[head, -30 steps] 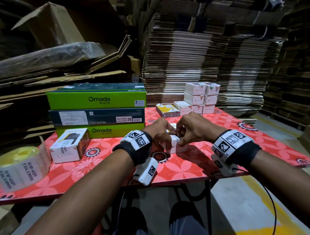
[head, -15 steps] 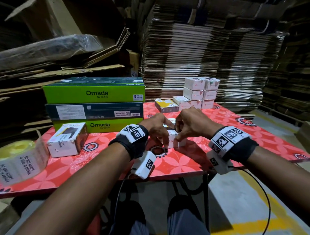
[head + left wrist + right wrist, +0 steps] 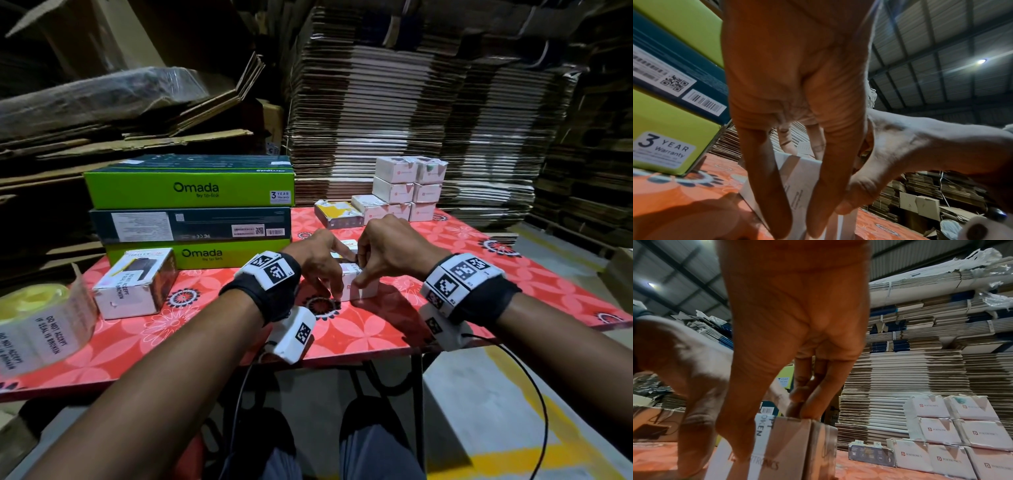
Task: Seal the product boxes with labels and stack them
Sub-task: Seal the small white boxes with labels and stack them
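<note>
I am holding a small white cardboard product box (image 3: 359,286) on the red floral-patterned desk (image 3: 376,329), just ahead of me at twelve o'clock. My left hand (image 3: 317,260) is gripping the box from its nine o'clock side, fingers curled down over the near face and the fingertips (image 3: 781,224) pressing against the cardboard. My right hand (image 3: 387,250) is clamped on it from the three o'clock side, the thumb down on the near face and the fingers (image 3: 807,404) resting on the top edge. A white seal label with black lettering (image 3: 763,426) is lying across the top of the box and folding down its side, under my right hand.

At one o'clock, further back on the desk, a stack of small white product boxes (image 3: 409,188) is standing in tiers, with a flat yellow-and-white carton (image 3: 337,214) just beside it at its nine o'clock. At ten o'clock, three long flat boxes, green and dark teal, printed Omada (image 3: 191,209), are lying piled one on another. In front of that pile, at nine o'clock, a larger white box with a dark product picture (image 3: 137,284) is sitting on the desk, bearing a seal label of its own. At the far eight o'clock edge a roll of white seal labels on a yellow core (image 3: 37,325) is resting. Behind the desk, tall piles of flattened brown corrugated cardboard (image 3: 411,102) are filling the background.
</note>
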